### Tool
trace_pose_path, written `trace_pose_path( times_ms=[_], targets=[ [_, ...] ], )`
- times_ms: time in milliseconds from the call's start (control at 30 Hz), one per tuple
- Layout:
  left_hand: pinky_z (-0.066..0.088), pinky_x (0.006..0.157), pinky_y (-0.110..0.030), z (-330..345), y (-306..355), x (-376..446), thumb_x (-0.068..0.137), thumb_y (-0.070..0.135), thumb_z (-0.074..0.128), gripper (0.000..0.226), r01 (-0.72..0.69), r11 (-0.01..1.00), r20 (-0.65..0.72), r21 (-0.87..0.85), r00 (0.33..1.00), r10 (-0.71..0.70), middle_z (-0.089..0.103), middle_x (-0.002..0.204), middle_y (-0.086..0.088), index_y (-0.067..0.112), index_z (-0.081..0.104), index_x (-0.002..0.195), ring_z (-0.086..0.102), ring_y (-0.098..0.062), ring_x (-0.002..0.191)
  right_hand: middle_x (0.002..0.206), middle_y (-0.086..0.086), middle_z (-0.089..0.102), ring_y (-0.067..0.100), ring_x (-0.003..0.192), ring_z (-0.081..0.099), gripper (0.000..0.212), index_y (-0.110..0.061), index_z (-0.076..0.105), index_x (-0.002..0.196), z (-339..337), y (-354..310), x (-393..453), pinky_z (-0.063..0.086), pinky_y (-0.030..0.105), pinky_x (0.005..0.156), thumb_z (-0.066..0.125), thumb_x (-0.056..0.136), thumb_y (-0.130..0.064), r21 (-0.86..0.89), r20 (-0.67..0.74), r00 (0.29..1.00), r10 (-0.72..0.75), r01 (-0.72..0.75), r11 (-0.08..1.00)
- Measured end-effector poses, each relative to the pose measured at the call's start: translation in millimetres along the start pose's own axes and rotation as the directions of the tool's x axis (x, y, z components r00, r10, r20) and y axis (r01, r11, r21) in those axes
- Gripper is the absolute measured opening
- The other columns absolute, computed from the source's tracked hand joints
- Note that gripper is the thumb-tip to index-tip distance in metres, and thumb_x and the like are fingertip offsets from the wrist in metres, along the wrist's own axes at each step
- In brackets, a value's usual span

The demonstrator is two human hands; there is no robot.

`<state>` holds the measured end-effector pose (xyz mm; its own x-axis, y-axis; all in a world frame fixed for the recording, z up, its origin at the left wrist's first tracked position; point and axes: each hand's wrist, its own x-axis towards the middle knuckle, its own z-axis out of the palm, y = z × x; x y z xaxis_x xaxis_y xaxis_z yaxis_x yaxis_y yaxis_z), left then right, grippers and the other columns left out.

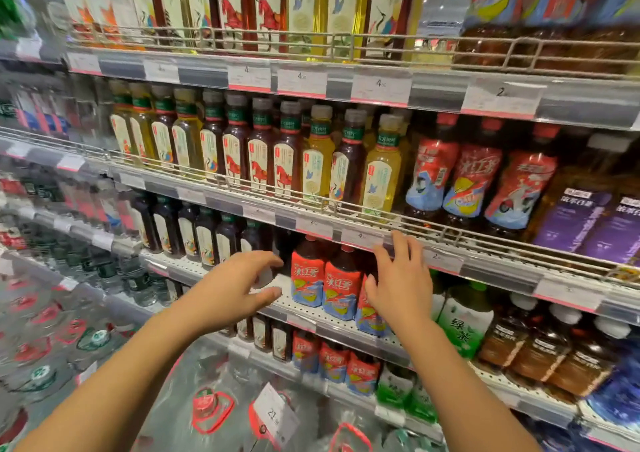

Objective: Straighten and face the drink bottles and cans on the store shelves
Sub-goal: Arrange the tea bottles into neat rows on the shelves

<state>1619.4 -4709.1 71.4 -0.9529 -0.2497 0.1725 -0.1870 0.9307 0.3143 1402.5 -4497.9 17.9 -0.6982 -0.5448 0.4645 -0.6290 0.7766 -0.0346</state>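
While both spread hands, left hand (235,289) and right hand (398,278), hover empty, red-labelled bottles (325,285) stand between them.

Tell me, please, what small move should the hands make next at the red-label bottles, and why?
Probably the left hand should reach into the bare gap of shelf beside the red-label bottles and pull a rear bottle forward. Both hands are open and hold nothing, and the right hand already rests against that group.

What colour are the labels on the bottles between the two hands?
Mostly red with light blue at the bottom, on the red-label bottles, seen in the head view.
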Motion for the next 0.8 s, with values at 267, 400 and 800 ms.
trace_pose_path(
  times_ms=[267, 400, 800],
  targets=[
    [0.020, 0.126, -0.045, -0.2, -29.8, 103.7, 0.098, 0.051, 0.057, 0.075, -0.118, 0.971, -0.145, 0.206, 0.978, 0.149, 0.011, 0.171, 0.004, 0.029, 0.023, 0.161, 0.010, -0.026, 0.157, 0.155, 0.014, 0.039, 0.037, 0.143, 0.034, 0.051, -0.015, 0.067, 0.124, 9.4, -6.6, -1.5, 0.060, 0.050, 0.083, 0.071, 0.078, -0.039, -0.055, -0.040, 0.999, 0.029, -0.031, 0.998],
    [0.024, 0.124, -0.048, 16.5, -58.2, 129.2, 0.096, 0.047, 0.057, 0.073, -0.159, 0.957, -0.171, 0.242, 0.964, 0.203, 0.017, 0.169, 0.002, 0.027, 0.027, 0.159, 0.017, -0.031, 0.155, 0.154, 0.013, 0.042, 0.036, 0.142, 0.036, 0.047, -0.017, 0.067, 0.122, 1.1, -19.7, 0.1, 0.061, 0.049, 0.081, 0.069, 0.082, -0.043, -0.064, -0.023, 0.996, 0.082, -0.083, 0.994],
    [0.039, 0.114, -0.054, 29.2, -92.5, 137.3, 0.084, 0.038, 0.062, 0.060, -0.346, 0.906, -0.278, 0.245, 0.870, 0.408, 0.033, 0.163, -0.006, 0.018, 0.053, 0.140, 0.034, -0.038, 0.146, 0.127, 0.021, 0.055, 0.046, 0.106, 0.061, 0.067, -0.009, 0.037, 0.147, -108.0, -121.8, 176.0, 0.051, 0.048, 0.080, 0.058, 0.097, -0.048, 0.014, -0.219, 0.937, 0.272, -0.276, 0.961]
  ],
)
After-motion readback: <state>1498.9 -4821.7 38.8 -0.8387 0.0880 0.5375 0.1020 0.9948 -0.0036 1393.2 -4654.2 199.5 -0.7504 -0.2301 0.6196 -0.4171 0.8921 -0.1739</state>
